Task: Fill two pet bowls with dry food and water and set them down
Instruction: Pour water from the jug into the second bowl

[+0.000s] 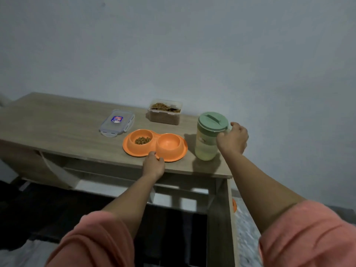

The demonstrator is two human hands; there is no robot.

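Head view, the only one I have. My left hand [154, 164] rests at the near rim of the orange double pet bowl [155, 145], fingers curled onto the rim's edge and holding it. My right hand [232, 139] is wrapped round the handle of the green-lidded water jug [209, 136], which stands upright on the bench [57, 128] just right of the bowl, not touching it. Pale liquid shows in the jug's lower part.

The pet bowl sits flat near the front edge of the bench. Its left cup [141, 137] holds a small heap of brown dry food [142, 140]; its right cup [170, 143] shows only bare orange plastic, and I cannot tell whether any water is in it.

Behind the bowl, against the wall, stands an open clear food container [164, 114] full of brown kibble. Its clear lid [116, 123], with a blue label, lies flat to the left, just behind the bowl's left end.

Both forearms are bare, with salmon-pink sleeves [308, 236] pushed up.
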